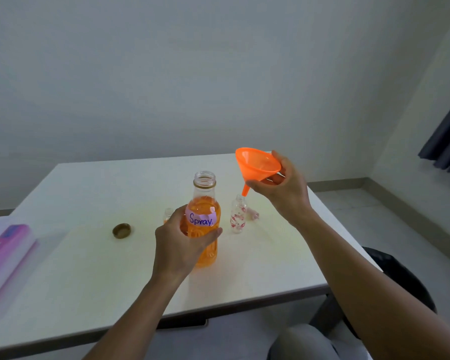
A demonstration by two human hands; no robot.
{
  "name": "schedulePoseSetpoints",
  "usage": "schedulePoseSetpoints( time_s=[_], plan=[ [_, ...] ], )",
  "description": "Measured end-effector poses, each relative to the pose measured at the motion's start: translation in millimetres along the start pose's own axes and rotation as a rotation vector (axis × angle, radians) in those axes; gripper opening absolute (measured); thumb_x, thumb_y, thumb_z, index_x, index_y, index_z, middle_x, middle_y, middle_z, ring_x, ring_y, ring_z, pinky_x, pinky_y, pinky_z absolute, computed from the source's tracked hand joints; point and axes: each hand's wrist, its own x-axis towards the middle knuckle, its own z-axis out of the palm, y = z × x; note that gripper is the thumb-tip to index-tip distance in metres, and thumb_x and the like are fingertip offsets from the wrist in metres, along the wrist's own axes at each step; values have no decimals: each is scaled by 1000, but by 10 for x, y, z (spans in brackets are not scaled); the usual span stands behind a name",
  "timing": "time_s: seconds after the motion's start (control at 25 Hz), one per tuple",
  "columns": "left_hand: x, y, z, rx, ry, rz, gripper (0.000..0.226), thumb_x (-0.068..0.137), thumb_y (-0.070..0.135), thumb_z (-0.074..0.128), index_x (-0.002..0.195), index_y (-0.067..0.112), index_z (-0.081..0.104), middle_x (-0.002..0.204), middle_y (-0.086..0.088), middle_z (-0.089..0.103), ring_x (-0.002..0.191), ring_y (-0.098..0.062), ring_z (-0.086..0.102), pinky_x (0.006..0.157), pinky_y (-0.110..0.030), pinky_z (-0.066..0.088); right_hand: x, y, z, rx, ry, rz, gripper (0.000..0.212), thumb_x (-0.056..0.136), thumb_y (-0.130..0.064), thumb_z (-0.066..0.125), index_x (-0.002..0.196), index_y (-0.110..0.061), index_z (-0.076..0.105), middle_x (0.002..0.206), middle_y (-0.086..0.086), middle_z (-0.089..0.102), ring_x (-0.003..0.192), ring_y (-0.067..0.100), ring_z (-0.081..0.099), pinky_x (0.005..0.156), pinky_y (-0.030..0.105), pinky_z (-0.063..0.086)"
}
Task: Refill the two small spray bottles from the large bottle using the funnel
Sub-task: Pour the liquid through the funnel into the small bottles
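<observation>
Your left hand (pixel 182 242) reaches forward with the forearm angled up from the lower edge, fingers (pixel 211 233) curled in a closed grasp, thumb toward the far side. Your right hand (pixel 286 185) is raised higher and further out, wrist bent, palm turned leftward, fingers pinched shut. Both forearms are bare and extend well apart from each other.

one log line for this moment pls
left hand: grips large bottle, uncapped | right hand: holds funnel above floral spray bottle | cap: on table
</observation>
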Motion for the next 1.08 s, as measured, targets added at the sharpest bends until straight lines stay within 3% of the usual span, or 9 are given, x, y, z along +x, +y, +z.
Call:
schedulePoseSetpoints(
  time_s=[0.12, 0.2, 0.44, 0.56, 0.76, 0.92, 1.08],
  plan=[
    [7, -51, 19, 10, 10, -19, 81, 63, 55, 81, 134, 25, 53, 129, 3, 61, 100, -10, 53, 86, -37, 53, 9, 28, 38, -41, -22, -12, 93, 71, -32, 90, 149, -24, 40, 142, -4, 52, 113, 8, 53, 73, 4, 46],
    [-10, -71, 33, 5, 11, -16, 80, 64, 53, 82, 133, 25, 54, 128, 4, 62, 99, -10, 53, 83, -33, 51, 11, 38, 67, -56, -35, -12, 92, 72, -32, 90, 149, -23, 40, 143, -4, 51, 111, 6, 52, 67, -2, 42],
    [-67, -92, 44, -8, 15, -21, 82, 63, 53, 83, 134, 24, 53, 128, 5, 61, 99, -11, 55, 82, -32, 51, -47, 102, 174, -112, -121, -52, 98, 70, -24, 92, 151, -22, 38, 148, -1, 50, 118, 10, 55, 81, 5, 43],
    [-85, -89, 12, -16, -5, -21, 81, 62, 53, 82, 133, 26, 53, 127, 6, 62, 100, -12, 56, 82, -31, 51, -78, 136, 227, -128, -128, -63, 96, 71, -23, 91, 151, -22, 37, 149, 1, 48, 126, 20, 56, 89, 17, 46],
    [-35, 36, -126, 62, -20, 33, 78, 64, 53, 82, 132, 26, 54, 124, 9, 62, 100, -12, 57, 86, -35, 54, -81, 124, 250, -142, -122, -42, 95, 72, -21, 90, 150, -23, 37, 146, 0, 50, 111, 7, 52, 69, -3, 39],
    [95, 203, -282, 142, -31, 87, 77, 66, 52, 83, 132, 28, 53, 120, 11, 61, 96, -9, 53, 78, -25, 48, -96, 115, 234, -140, -126, -42, 95, 71, -19, 91, 150, -23, 38, 143, 0, 53, 106, 6, 52, 62, -5, 40],
    [219, 407, -434, 314, -50, 84, 83, 67, 54, 82, 139, 27, 48, 126, 5, 60, 98, -10, 49, 76, -29, 46, -112, 98, 227, -120, -131, -37, 96, 70, -18, 91, 150, -23, 38, 141, 0, 54, 102, 7, 55, 61, -5, 42]
  ],
)
